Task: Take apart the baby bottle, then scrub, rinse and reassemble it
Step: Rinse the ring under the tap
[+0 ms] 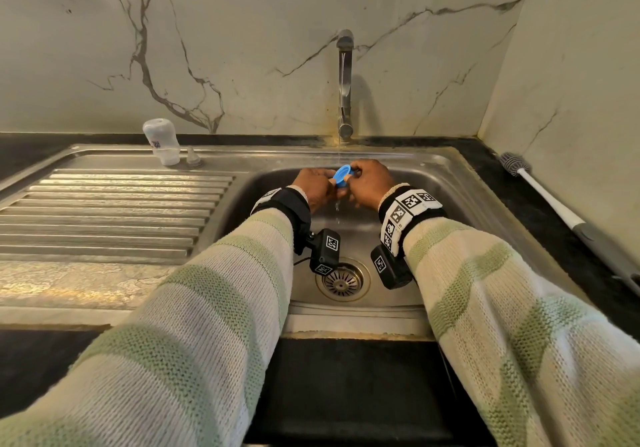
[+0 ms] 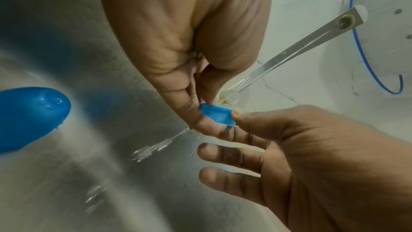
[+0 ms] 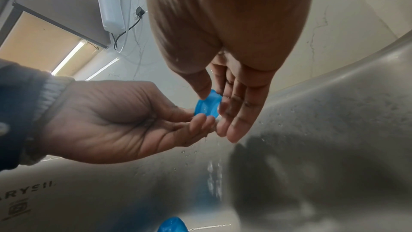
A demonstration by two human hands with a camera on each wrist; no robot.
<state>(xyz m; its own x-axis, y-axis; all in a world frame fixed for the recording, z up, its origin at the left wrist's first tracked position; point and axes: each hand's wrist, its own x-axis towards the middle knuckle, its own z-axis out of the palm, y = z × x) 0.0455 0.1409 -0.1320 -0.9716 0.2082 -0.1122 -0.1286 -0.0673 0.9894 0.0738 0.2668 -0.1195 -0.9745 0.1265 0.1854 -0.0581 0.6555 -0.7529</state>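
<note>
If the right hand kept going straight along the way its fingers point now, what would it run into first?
The right hand points left, across the basin. Past the blue ring it already pinches, it would first meet the left hand holding the ring's other side. Their fingers look nearly touching, though depth is unclear.

tap [image 1: 345, 83] rising behind basin, bottle [image 1: 161, 141] left, brush [image 1: 543, 194] right
</note>
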